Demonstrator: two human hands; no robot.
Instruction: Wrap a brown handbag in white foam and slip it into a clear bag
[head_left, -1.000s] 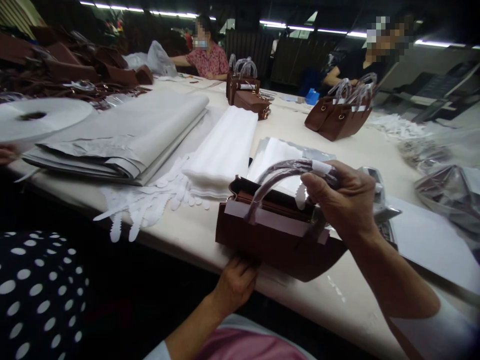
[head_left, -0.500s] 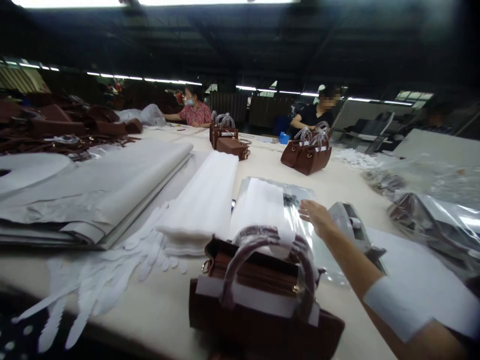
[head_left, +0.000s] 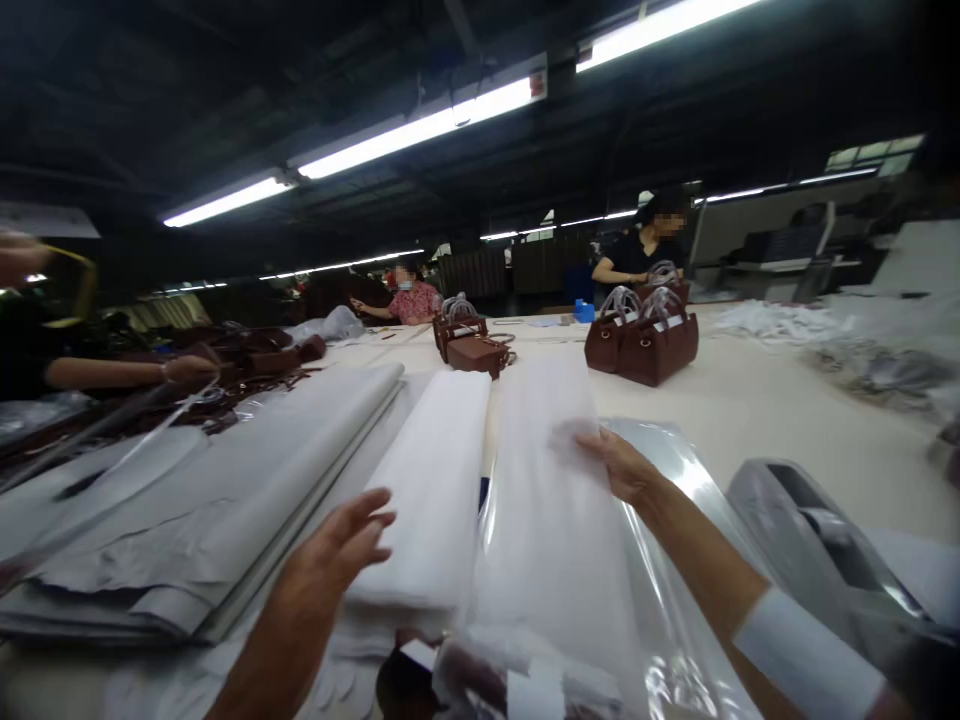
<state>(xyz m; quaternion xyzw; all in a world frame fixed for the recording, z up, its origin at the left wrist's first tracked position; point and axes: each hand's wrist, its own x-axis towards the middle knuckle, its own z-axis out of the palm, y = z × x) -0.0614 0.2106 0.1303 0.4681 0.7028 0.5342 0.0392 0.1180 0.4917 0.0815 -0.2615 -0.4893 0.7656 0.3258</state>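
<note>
Head view: right hand (head_left: 624, 466) pinches a white sheet (head_left: 551, 530) (filmy, oblong), left hand (head_left: 330, 550) spread

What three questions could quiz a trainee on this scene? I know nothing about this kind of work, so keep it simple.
1. What is the right hand touching?
A) a ceiling light
B) a translucent white sheet
C) a blue box

2. True or false: the left hand is clenched in a tight fist.

3. Which is nearer the camera: the grey tape dispenser or the brown handbags right of centre?

Key:
1. B
2. False; its fingers are extended, with nothing gripped in them.
3. The grey tape dispenser.
</note>
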